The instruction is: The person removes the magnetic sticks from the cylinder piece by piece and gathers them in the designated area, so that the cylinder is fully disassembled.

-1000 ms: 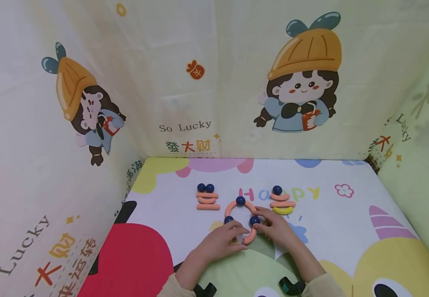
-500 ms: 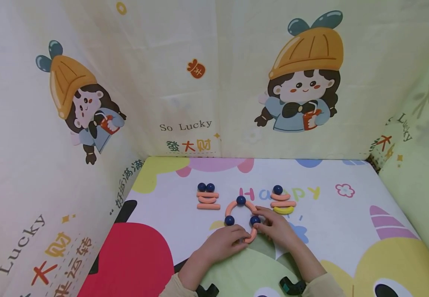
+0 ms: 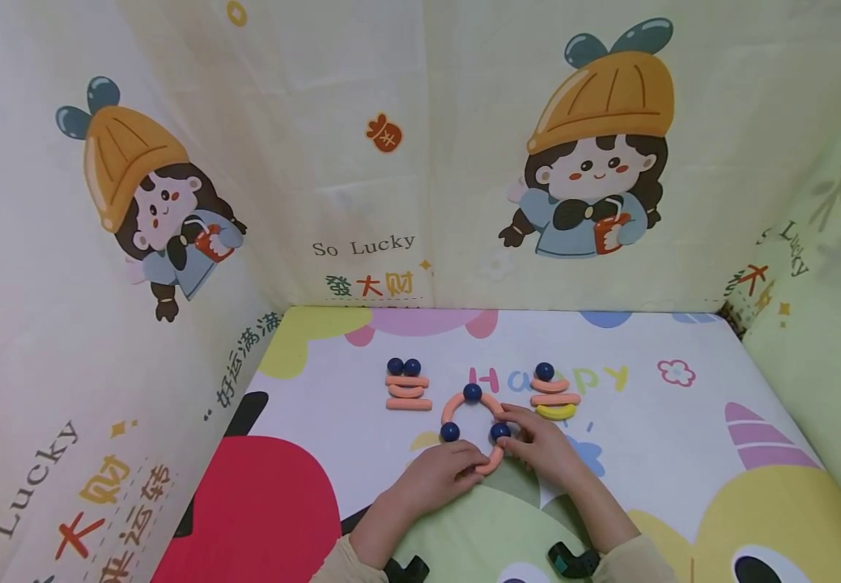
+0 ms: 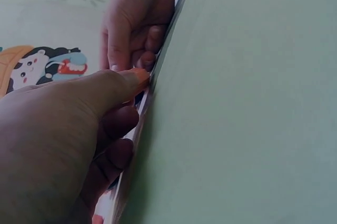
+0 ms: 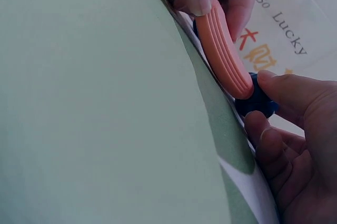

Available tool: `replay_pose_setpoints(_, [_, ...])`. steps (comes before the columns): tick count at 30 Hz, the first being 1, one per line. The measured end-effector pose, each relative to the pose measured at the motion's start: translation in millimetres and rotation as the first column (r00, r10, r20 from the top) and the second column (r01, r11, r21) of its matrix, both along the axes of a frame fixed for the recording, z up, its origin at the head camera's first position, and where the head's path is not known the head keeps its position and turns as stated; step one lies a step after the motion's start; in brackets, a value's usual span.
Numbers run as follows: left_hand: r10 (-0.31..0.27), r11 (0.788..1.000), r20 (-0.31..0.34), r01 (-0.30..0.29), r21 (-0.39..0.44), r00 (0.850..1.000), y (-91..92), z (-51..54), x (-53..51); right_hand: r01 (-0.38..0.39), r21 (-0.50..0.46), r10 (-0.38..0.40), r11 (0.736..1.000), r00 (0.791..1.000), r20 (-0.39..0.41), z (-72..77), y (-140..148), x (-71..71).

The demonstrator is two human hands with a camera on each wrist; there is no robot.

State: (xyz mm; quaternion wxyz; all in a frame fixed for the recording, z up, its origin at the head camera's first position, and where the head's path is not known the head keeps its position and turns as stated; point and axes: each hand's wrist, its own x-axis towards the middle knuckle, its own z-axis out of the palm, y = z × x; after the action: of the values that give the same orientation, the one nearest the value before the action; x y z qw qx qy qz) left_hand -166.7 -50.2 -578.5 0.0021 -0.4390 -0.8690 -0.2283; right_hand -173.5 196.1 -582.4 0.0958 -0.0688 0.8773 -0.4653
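My left hand [image 3: 436, 481] pinches the free end of a ribbed, curved salmon-pink rod [image 5: 225, 52] between thumb and fingers. At the rod's other end sits a dark blue ball [image 5: 257, 101], which my right hand [image 3: 542, 444] holds between thumb and fingertips. Two more curved rods and a blue ball [image 3: 472, 393] form an arch above, running down to another blue ball [image 3: 450, 431] on the left. Between that left ball and the rod end in my left hand, the ring has a gap. In the left wrist view, my left hand hides most of the rod [image 4: 141, 78].
A stack of salmon rods [image 3: 409, 393] topped by two blue balls lies behind to the left. Behind to the right lies a similar group with one ball [image 3: 544, 372] and a yellow curved rod [image 3: 555, 412]. Printed cloth walls [image 3: 464, 283] enclose the table.
My left hand has closed in on the rod's free end and drawn back from the left blue ball, which now shows fully. The rod end has shifted slightly. My right hand stays nearly still.
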Motion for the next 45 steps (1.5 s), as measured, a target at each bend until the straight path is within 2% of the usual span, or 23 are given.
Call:
replay_pose_setpoints(4, [-0.028,0.999,0.017,0.027,0.033,0.999,-1.3,2.4,-0.7,-0.007,-0.005,0.007,1.0,1.0,0.002,0.0,-0.3,0.4])
replay_pose_setpoints(10, [-0.023,0.999,0.053,0.021,0.048,0.998,-4.2,2.7,-2.8,-0.004,0.0,0.004,1.0,1.0,-0.001,-0.4,-0.2,0.2])
replay_pose_setpoints(14, [-0.075,0.994,0.092,0.066,0.089,0.993,-7.9,2.4,-4.0,-0.008,-0.011,0.008,1.0,1.0,-0.008,-1.1,0.0,0.3])
replay_pose_setpoints(18, [-0.13,0.985,0.181,0.106,0.136,0.975,-13.9,3.6,-6.3,-0.01,-0.026,0.009,1.0,1.0,-0.012,-1.1,0.4,0.3])
replay_pose_setpoints(21, [-0.121,0.985,0.253,0.086,0.147,0.96,-21.3,7.8,-7.8,-0.009,-0.031,0.008,0.999,1.0,-0.011,-1.3,0.6,0.2])
replay_pose_setpoints(25, [-0.068,0.988,0.353,0.015,0.151,0.933,-36.8,16.4,-11.7,-0.008,-0.024,0.008,1.0,1.0,-0.016,-1.3,0.0,-0.2])
replay_pose_setpoints(28, [-0.03,0.981,0.455,-0.062,0.185,0.89,-52.0,25.1,-16.4,0.003,-0.002,-0.003,1.0,1.0,-0.004,-0.3,-0.7,0.0])
replay_pose_setpoints(30, [0.003,0.971,0.487,-0.12,0.208,0.873,-63.7,29.7,-20.2,0.005,0.008,-0.005,1.0,1.0,0.003,0.3,-0.7,0.2])
replay_pose_setpoints(33, [0.086,0.95,0.497,-0.221,0.22,0.864,-80.5,33.9,-26.2,0.004,0.005,-0.005,1.0,1.0,0.017,2.1,-0.1,0.5])
replay_pose_setpoints(35, [0.166,0.936,0.482,-0.291,0.197,0.861,-91.1,32.3,-31.5,0.002,-0.002,-0.002,1.0,1.0,0.018,2.1,0.1,0.2])
replay_pose_setpoints(36, [0.207,0.927,0.48,-0.328,0.183,0.853,-95.7,31.5,-33.7,0.001,-0.003,-0.001,1.0,1.0,0.017,2.3,0.2,0.1])
replay_pose_setpoints(39, [0.328,0.896,0.486,-0.43,0.113,0.81,-107.3,28.4,-39.5,0.002,-0.005,-0.002,1.0,1.0,0.017,2.1,0.4,-0.2])
replay_pose_setpoints(42, [0.403,0.869,0.501,-0.493,0.053,0.766,-114.8,25.1,-42.9,0.0,-0.013,0.0,1.0,1.0,0.012,2.2,0.3,-0.1])
replay_pose_setpoints(43, [0.417,0.864,0.504,-0.503,0.04,0.756,-116.7,23.7,-44.1,-0.004,-0.018,0.004,1.0,1.0,0.008,2.3,0.3,0.0])
replay_pose_setpoints(45, [0.429,0.859,0.503,-0.511,0.029,0.75,-119.3,21.3,-46.0,-0.005,-0.022,0.005,1.0,1.0,0.006,2.5,0.0,0.2])
